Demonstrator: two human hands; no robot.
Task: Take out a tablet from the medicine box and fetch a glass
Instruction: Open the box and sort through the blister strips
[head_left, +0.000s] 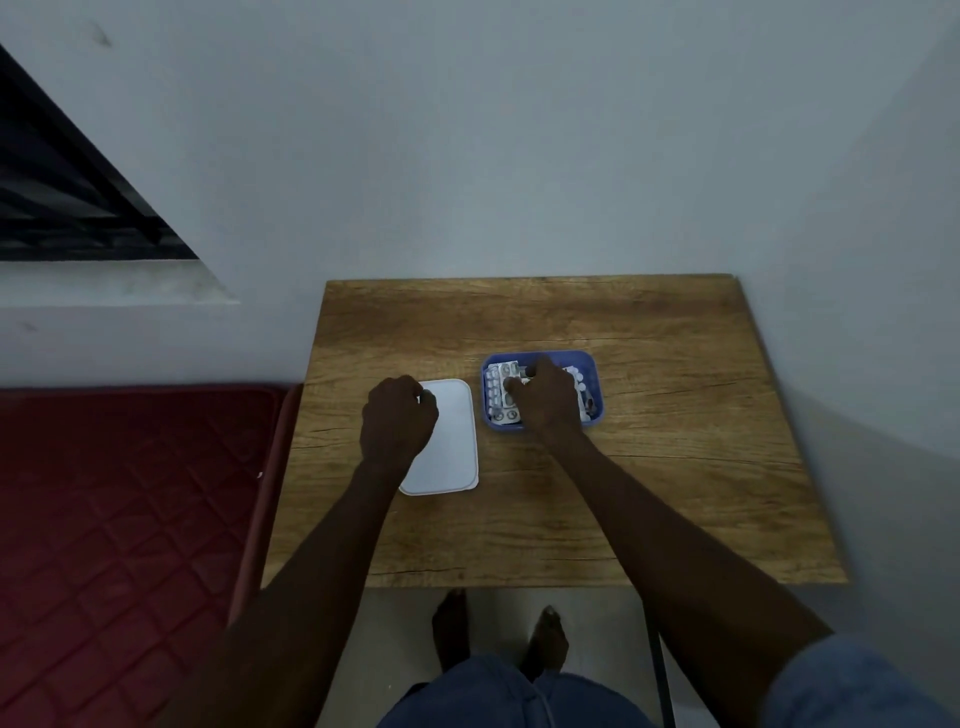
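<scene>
On one wooden table (675, 467), one blue medicine box (594, 364) (many blister strips), right hand (545, 397) fingers curled inside, left hand (397, 421) on one white lid (452, 452).

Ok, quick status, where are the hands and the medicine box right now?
Left hand curled, resting on white lid. Right hand inside open blue medicine box, fingering blister strips. No glass in view.

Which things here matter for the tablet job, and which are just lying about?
Job: open blue plastic medicine box; foil tablet strips inside; right hand reaching in; left hand on white rectangular lid.
Lying about: wooden table; red quilted mattress.
</scene>
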